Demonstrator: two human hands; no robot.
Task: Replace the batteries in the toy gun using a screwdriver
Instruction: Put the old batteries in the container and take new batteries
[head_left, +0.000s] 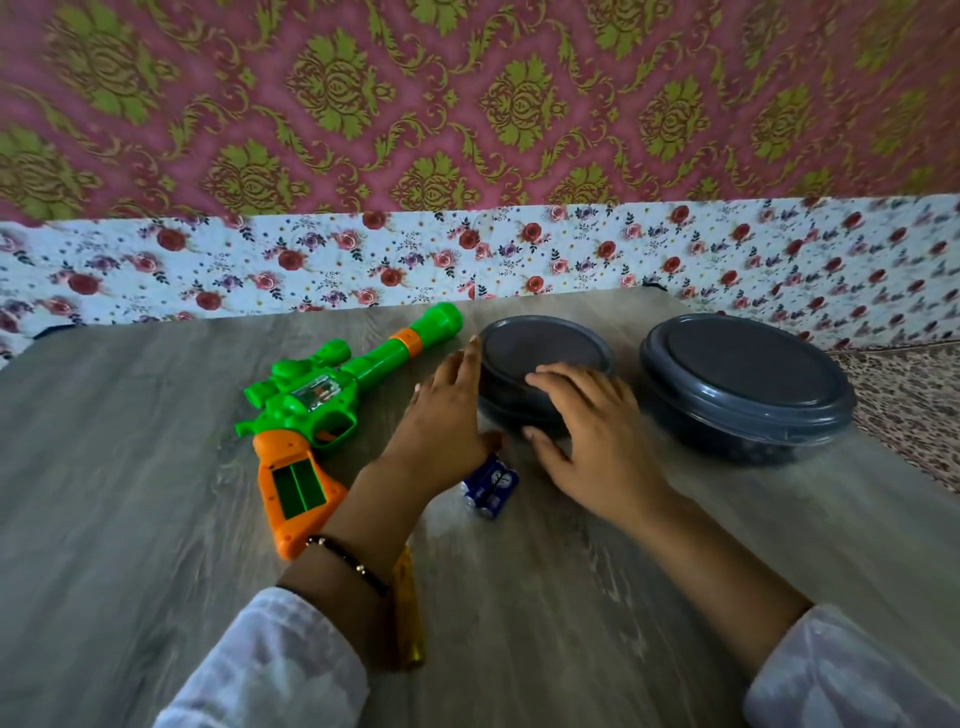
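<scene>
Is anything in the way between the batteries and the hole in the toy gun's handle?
Nothing visible blocks it. The batteries lie on the table just right of the toy gun, whose open battery slot faces up with no cover. Only the left hand hovers above, touching the small grey container.

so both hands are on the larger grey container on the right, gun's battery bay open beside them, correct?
Not quite. In the head view the left hand and right hand are on the smaller grey container; the larger one is untouched. The gun does lie beside them, bay open.
</scene>
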